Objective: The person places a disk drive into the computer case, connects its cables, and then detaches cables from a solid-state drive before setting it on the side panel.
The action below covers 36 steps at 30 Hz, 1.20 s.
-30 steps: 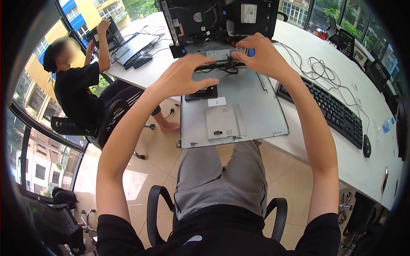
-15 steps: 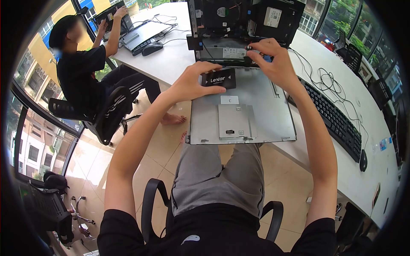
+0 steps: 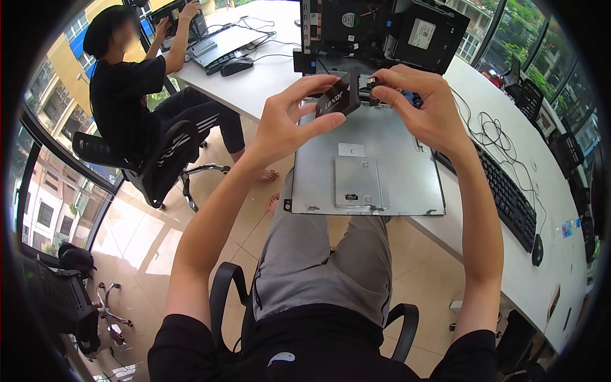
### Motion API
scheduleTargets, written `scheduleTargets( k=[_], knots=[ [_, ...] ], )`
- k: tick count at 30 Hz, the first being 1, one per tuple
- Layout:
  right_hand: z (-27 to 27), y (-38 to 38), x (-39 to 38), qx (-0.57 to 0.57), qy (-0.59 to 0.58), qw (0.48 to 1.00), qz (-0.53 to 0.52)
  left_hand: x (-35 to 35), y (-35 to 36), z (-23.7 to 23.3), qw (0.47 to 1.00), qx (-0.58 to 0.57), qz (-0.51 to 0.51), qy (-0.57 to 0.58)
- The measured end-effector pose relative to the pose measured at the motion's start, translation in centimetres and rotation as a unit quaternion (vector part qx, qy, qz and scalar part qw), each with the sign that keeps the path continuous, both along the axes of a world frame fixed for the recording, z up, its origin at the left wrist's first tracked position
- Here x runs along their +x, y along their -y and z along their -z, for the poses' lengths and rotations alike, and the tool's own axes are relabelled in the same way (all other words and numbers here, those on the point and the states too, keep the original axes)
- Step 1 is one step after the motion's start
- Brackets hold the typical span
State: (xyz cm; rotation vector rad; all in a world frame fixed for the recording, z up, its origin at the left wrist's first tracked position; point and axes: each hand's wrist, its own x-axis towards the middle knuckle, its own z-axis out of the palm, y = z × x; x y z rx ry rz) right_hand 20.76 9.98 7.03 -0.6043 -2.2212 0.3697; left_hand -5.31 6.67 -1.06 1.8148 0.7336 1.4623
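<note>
My left hand (image 3: 289, 118) grips a black Lexar drive (image 3: 337, 99) between thumb and fingers, tilted, above the metal panel. Close to the drive's right end, my right hand (image 3: 420, 102) pinches a small black connector (image 3: 369, 83). Whether the connector touches the drive is hard to tell. Below both hands lies the grey metal panel (image 3: 312, 175), with a raised metal plate (image 3: 356, 181) and a small white label (image 3: 351, 149) on it. Behind the hands stands the opened black computer case (image 3: 331, 48), with a fan and a labelled unit inside.
A keyboard (image 3: 506, 197), a mouse (image 3: 538, 250) and coiled cables (image 3: 496, 134) lie on the white table (image 3: 554, 286) at the right. At the upper left, a seated person (image 3: 124, 83) handles another dark device (image 3: 170, 22) near a second mouse (image 3: 237, 66).
The drive has turned from lying nearly flat to tilted, its right end raised. My right hand has brought the connector down beside it. The view has shifted slightly.
</note>
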Motion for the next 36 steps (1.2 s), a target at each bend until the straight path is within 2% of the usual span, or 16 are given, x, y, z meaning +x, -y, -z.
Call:
scheduleTargets(
  k=[15,18,21,26,36],
  knots=[
    [1.1,-0.6,-0.3,0.041,-0.011,0.999,0.009,0.2,0.0,0.3,1.000,0.010,0.006,-0.002],
    [0.6,-0.3,-0.3,0.037,0.016,0.999,0.011,0.2,0.3,-0.1,1.000,0.002,0.003,-0.008],
    [0.7,-0.3,-0.2,0.073,0.015,0.997,0.006,0.2,0.4,0.1,1.000,0.024,-0.008,-0.018],
    [0.6,-0.1,-0.1,0.047,0.021,0.999,0.007,0.0,0.8,-0.4,0.997,0.032,-0.043,-0.060],
    [0.3,0.1,-0.1,0.042,0.023,0.999,0.007,0.1,0.8,-0.2,0.998,0.028,-0.039,-0.050]
  ],
)
